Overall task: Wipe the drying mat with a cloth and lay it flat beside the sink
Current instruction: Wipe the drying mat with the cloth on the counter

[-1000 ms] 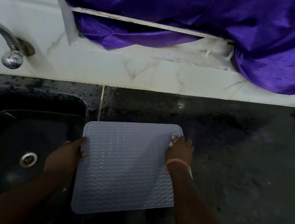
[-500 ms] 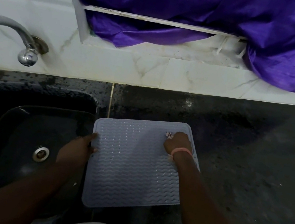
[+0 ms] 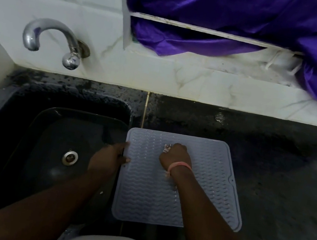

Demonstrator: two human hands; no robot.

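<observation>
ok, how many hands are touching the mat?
2. Left hand grips the mat at its left edge by the sink; right hand presses a cloth near the top middle.

Pale blue ridged drying mat flat on the dark countertop just right of the black sink, my left hand gripping its left edge, my right hand pressing a bunched cloth onto it, chrome tap above, purple fabric behind

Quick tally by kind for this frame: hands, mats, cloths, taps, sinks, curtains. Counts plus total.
Hands: 2, left hand and right hand
Drying mat: 1
Cloth: 1, balled in the right hand's grip
Tap: 1
Sink: 1
Purple curtain: 1
Total: 7
</observation>
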